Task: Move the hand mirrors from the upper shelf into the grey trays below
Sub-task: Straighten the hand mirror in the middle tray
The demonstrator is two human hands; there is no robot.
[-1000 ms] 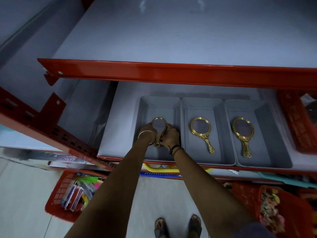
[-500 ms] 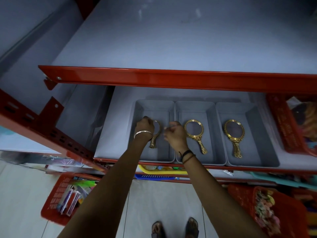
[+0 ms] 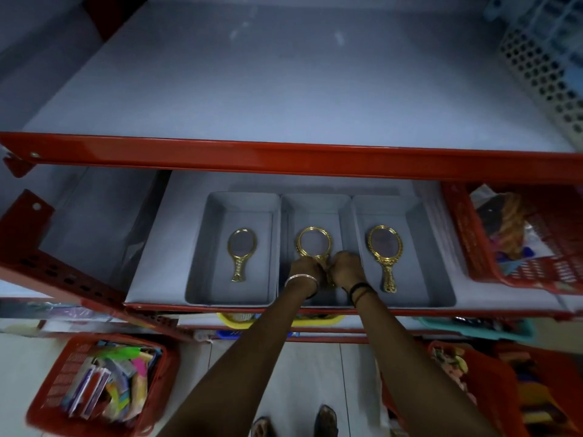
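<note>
Three grey trays stand side by side on the lower shelf: left tray (image 3: 202, 247), middle tray (image 3: 285, 222), right tray (image 3: 422, 247). A gold hand mirror (image 3: 240, 252) lies alone in the left tray. Another gold mirror (image 3: 385, 253) lies in the right tray. In the middle tray a third gold mirror (image 3: 314, 244) has its handle gripped by both hands: my left hand (image 3: 304, 269) with a silver bangle, and my right hand (image 3: 347, 268) with dark wrist bands. The handle is hidden under my fingers. The upper shelf (image 3: 284, 89) carries no mirrors.
A red shelf rail (image 3: 284, 159) crosses above the trays. A red basket (image 3: 520, 241) sits right of the trays. A white perforated basket (image 3: 549, 58) stands on the upper shelf's right end. More red baskets (image 3: 101, 383) stand on the floor below.
Both hands let go of the mirror in the left tray and moved right to the middle tray, where they now grip that mirror's handle. The view tilted slightly.
</note>
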